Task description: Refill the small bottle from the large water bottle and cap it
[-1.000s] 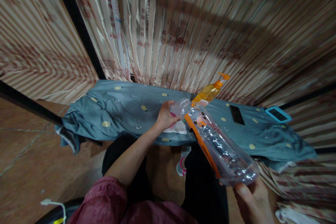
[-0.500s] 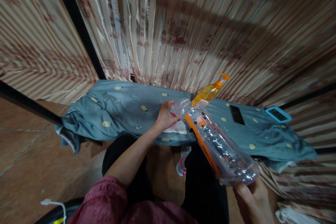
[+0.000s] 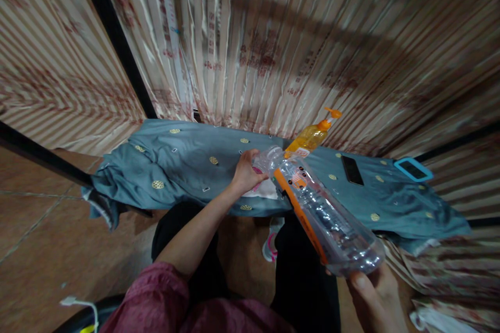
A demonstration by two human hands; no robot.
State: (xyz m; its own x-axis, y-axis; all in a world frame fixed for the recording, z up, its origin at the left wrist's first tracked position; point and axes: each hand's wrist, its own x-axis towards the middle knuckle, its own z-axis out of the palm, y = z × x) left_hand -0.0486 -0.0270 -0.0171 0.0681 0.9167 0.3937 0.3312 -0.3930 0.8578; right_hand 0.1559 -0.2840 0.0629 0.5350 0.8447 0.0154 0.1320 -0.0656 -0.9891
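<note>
Left hand (image 3: pixel 247 173): grip closed on the neck of the clear bottle (image 3: pixel 332 218), fingers curled at its far side, thumb along the near side. Right hand (image 3: pixel 375 291): grip clamped at the bottle's base, thumb on top, fingers mostly hidden beneath. Bottle: held aslant between both hands, neck away from the wearer, base near, raised over the edge of the draped tabletop (image 3: pixel 187 166) and the right leg (image 3: pixel 307 265); contents, if any, cannot be told. Step in hand, as judged: a two-handed hold, neck and base both supported. Next move, as judged: calls for both grips acting together, since the smooth plastic may slip or buckle under squeezing. Pose: left arm (image 3: pixel 203 231) reaching forward and inward to the bottle's neck; right wrist low behind its base, forearm largely out of view. About the bottle: white sheet with pink (image 3: pixel 265 189), beneath and left of its neck; pump bottle (image 3: pixel 310 138), amber, just beyond its neck, contact unclear; phone (image 3: pixel 352 170), to its right; blue-framed device (image 3: pixel 413 170), farther right; curtain (image 3: pixel 265 36), pleated, behind all.
</note>
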